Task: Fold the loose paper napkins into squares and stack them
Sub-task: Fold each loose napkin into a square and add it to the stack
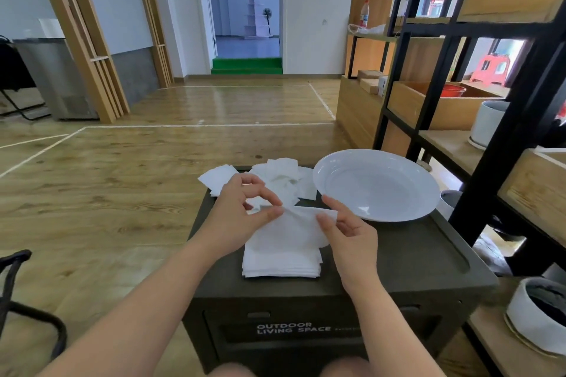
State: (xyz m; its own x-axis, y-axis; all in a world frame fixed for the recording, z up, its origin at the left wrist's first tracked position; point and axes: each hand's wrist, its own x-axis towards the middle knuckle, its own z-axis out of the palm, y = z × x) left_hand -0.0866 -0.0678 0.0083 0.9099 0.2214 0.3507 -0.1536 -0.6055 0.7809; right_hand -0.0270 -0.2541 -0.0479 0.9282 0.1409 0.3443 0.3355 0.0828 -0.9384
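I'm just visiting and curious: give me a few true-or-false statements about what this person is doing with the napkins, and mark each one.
1. Both hands hold one napkin above the folded stack. True: the left hand and the right hand each pinch an edge.
2. The white plate holds folded napkins. False: nothing lies in it.
3. Loose unfolded napkins lie behind the hands, on the far part of the dark box top. True.
4. The folded stack sits on the floor. False: it sits on the box top.
5. The plate is left of the stack. False: it is to the right, farther back.
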